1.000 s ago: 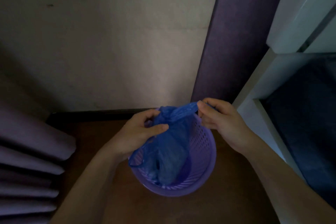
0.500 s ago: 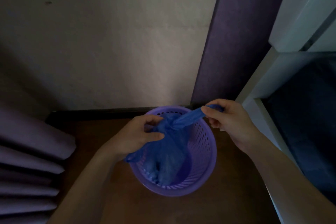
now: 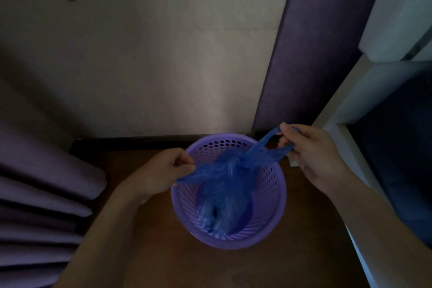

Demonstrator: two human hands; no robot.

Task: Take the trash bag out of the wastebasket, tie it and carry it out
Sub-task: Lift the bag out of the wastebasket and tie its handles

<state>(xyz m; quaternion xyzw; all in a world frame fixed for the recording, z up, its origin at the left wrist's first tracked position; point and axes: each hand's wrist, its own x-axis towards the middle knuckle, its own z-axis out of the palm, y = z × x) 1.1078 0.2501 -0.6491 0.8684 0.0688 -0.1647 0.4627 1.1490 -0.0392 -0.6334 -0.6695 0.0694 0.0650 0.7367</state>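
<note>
A purple perforated wastebasket (image 3: 274, 196) stands on the brown floor by the wall. A blue plastic trash bag (image 3: 224, 199) sits inside it, its body resting on the basket's bottom. The bag's two handles are crossed over the middle and stretched apart. My left hand (image 3: 161, 173) pinches the left handle at the basket's left rim. My right hand (image 3: 311, 154) grips the right handle loop above the basket's far right rim.
A beige wall with a dark baseboard (image 3: 131, 142) lies straight ahead. Purple curtain folds (image 3: 44, 194) hang at the left, and a dark purple panel (image 3: 301, 54) stands behind the basket. A white shelf unit (image 3: 350, 128) with a dark opening borders the right.
Both hands have pulled apart, the right one moving right and up, the left one to the left. The handles are now stretched taut and the bag top has drawn together.
</note>
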